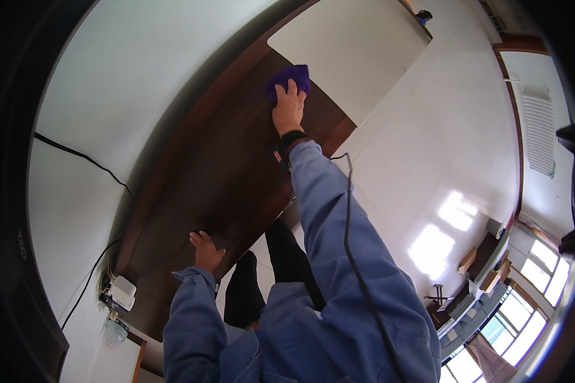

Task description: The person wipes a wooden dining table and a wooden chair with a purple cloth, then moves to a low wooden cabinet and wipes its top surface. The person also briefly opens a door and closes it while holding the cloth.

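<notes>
My right hand (289,107), at the end of an outstretched blue sleeve, presses a purple cloth (287,79) against the dark brown wooden tabletop (211,158). The cloth touches the edge of a pale board or panel (354,52) that lies at the table's far end. My left hand (207,251) rests on the tabletop near its front edge, fingers spread, with nothing in it. A dark band circles my right wrist.
A white router-like box (123,293) with tangled cables sits at the table's left end. A black cable (349,215) hangs across my right arm. A clear plastic bottle (116,331) stands beyond the left end. A wall runs along the table's back.
</notes>
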Motion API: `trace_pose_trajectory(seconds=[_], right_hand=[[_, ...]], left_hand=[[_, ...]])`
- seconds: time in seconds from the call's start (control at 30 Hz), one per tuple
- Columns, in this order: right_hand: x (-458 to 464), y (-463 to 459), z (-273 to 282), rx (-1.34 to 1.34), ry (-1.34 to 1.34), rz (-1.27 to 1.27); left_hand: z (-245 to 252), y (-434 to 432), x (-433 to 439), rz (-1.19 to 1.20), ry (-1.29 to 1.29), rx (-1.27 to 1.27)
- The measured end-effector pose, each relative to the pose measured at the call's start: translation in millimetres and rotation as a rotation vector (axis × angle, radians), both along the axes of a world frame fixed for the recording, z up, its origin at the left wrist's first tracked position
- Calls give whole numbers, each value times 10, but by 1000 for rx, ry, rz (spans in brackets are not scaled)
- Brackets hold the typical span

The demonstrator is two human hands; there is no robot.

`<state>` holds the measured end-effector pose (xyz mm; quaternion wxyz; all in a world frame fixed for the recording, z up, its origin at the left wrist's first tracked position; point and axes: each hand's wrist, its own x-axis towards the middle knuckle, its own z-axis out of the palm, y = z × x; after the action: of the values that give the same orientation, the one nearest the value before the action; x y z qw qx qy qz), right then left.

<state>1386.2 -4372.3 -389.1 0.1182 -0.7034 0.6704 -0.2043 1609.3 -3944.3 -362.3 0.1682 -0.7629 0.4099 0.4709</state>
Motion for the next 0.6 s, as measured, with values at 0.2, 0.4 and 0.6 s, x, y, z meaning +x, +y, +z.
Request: trace_pose_trajectory(seconds=[0.2, 0.4, 0.6], right_hand=[[716, -406, -74, -37, 30, 584], [439, -675, -13, 68, 56, 306], [-880, 266, 84, 71, 91, 176]], left_hand=[[-34, 41, 22, 46, 33, -10], [-42, 60, -10, 68, 26, -32], [-74, 80, -14, 74, 26, -28]])
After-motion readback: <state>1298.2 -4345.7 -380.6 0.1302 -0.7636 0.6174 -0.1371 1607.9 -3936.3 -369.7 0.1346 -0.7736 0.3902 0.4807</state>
